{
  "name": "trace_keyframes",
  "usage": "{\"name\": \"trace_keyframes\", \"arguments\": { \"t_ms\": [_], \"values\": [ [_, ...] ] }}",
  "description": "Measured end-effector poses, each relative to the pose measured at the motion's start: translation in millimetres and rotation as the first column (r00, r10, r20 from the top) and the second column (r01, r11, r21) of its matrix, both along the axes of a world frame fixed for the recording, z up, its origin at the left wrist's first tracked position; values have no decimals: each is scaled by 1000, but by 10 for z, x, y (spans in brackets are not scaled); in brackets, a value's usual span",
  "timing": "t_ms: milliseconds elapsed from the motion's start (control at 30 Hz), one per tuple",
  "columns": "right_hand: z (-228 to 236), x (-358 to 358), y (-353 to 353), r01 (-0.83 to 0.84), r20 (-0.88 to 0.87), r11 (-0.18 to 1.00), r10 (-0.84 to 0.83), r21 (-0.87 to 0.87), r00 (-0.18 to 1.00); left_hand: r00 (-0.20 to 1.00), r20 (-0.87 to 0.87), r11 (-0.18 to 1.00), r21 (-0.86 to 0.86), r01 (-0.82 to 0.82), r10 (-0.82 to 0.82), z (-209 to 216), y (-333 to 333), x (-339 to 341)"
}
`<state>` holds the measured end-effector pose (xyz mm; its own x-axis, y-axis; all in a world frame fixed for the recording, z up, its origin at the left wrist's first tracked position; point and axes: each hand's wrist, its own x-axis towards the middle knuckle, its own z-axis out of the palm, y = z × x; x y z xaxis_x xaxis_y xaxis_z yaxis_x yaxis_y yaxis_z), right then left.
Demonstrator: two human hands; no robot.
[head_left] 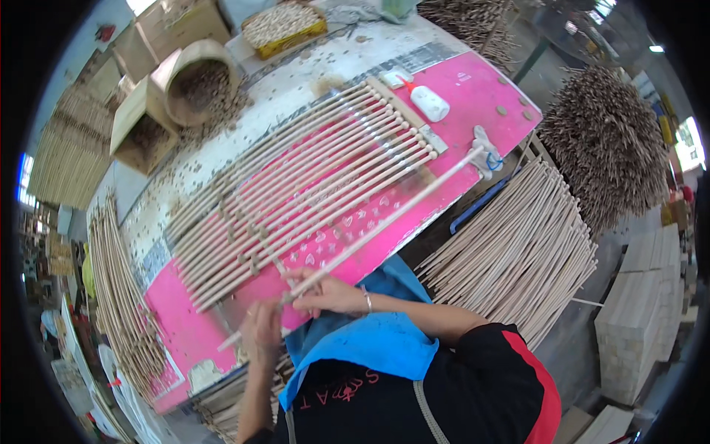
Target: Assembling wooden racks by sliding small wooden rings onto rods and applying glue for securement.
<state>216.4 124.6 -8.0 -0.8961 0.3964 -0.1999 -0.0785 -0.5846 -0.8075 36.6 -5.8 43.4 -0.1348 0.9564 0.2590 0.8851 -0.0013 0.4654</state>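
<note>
A long, pale wooden rod (396, 212) runs slantwise over the near side of the pink tabletop. My right hand (322, 291) is closed around its lower part, with a small wooden piece (281, 268) sticking up by the fingers. Slightly blurred, my left hand (262, 325) is closed on the same rod near its lower end. Beyond my hands, a row of wooden rods (318, 192) with rounded ends lies side by side, those ends lined up along a wooden strip (403, 107). Small wooden pieces (251, 264) sit on several of these rods.
A white glue bottle (429, 102) with a red tip and a white cloth (486, 152) lie on the right. Rod bundles stand left (118, 288) and right (518, 244). Two tipped containers (196, 81) spill small pieces at the back left, near a yellow crate (292, 41).
</note>
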Motion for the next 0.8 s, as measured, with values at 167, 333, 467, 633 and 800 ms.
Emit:
{"name": "trace_keyframes", "arguments": {
  "t_ms": [167,333,467,633,800],
  "values": [
    [-60,27,-44,59,59,998,-59,7,996,991,130,1000,19,-23,20,-59,25,300],
    [-168,90,-71,47,-58,995,-42,91,997,980,191,995,-90,-33,50,-80,-32,296],
    [47,207,205,297,73,953,-293,-53,953,959,256,992,-66,-109,122,55,4,210],
    [197,784,874,487,32,870,-490,74,871,909,384,966,-248,-67,162,131,-67,-162],
    [354,1093,1151,609,-91,787,-603,98,793,888,416,959,-269,-85,195,175,-186,-501]
  ]
}}
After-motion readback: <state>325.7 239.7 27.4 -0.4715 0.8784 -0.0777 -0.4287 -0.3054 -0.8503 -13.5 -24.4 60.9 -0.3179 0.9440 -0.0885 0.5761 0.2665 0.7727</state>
